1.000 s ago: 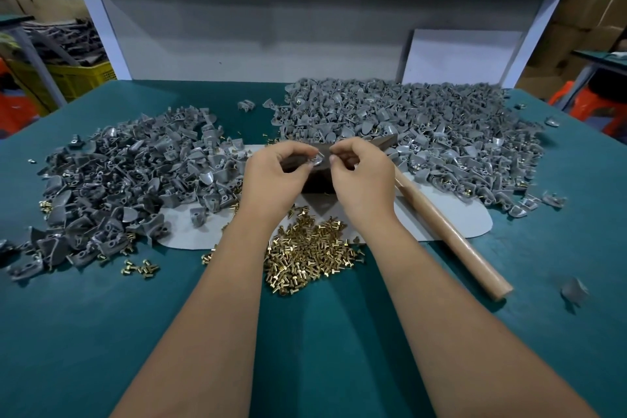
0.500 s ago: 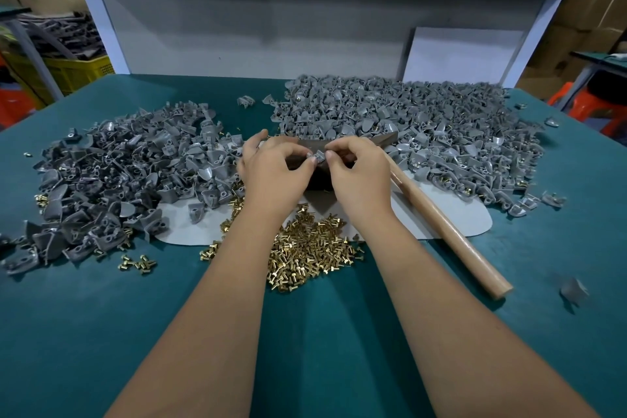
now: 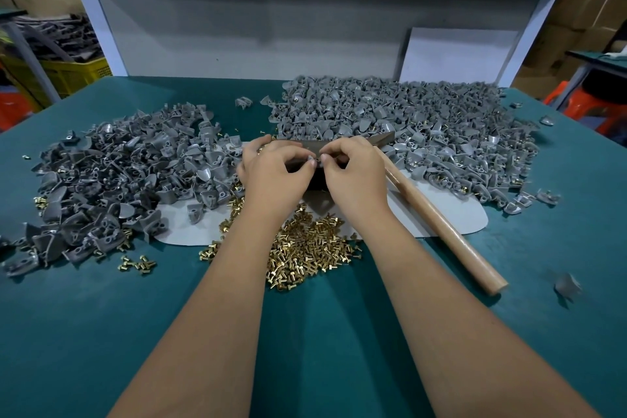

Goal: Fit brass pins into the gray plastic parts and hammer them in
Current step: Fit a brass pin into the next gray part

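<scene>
Step in hand, as judged: pin fitting. Both hands work together over a dark block [image 3: 314, 180] at the middle of the counter [image 3: 101, 332]. The left hand [image 3: 271, 176] and right hand [image 3: 356, 173] meet fingertip to fingertip, each grip narrow and pinched on one small gray part [image 3: 316, 161] held between them; whether a pin is already seated in it is too small to tell. The next move likely calls for the part to be set on the block, then the right hand to take the hammer, whose wooden handle [image 3: 441, 224] lies just right of the block, untouched. Count: one hammer, one block, two gray part heaps, the left heap [image 3: 118, 173] and the larger heap [image 3: 407, 125] behind and right of the block, each too many to count. One main pile of brass pins [image 3: 305, 251] lies in front of the block, also uncountable, with a small cluster [image 3: 137, 263] left of it.
</scene>
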The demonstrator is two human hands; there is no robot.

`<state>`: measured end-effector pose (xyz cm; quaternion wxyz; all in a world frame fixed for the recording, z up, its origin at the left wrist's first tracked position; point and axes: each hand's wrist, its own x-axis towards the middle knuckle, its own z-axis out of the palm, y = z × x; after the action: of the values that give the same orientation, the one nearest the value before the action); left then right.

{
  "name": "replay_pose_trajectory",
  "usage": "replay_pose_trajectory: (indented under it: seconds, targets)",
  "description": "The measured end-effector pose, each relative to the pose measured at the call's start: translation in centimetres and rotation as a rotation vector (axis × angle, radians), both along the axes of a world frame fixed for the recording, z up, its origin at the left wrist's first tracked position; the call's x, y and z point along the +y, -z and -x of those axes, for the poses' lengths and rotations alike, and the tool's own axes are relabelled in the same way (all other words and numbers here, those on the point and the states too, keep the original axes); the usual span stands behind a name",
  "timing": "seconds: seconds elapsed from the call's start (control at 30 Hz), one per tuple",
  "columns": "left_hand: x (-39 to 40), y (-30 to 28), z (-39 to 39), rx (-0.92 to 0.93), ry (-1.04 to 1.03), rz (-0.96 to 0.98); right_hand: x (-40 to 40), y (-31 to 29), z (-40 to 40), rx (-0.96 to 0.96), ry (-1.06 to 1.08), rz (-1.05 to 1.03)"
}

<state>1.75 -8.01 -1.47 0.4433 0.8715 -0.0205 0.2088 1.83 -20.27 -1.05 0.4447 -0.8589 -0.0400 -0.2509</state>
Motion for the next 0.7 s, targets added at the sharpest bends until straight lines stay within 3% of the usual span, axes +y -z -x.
replay_pose_trajectory:
  seconds: [0.13,0.37,0.7]
  targets:
    - [0.0,0.1,-0.1,-0.012,-0.001,0.003,0.2,-0.1,-0.1,-0.039,0.021,0.147]
    - [0.1,0.2,-0.4,-0.022,0.001,0.012,0.0,-0.7,-1.0,0.021,0.043,0.226]
    - [0.1,0.3,-0.6,-0.017,-0.003,0.009,-0.1,-1.2,-1.1,0.077,0.001,0.189]
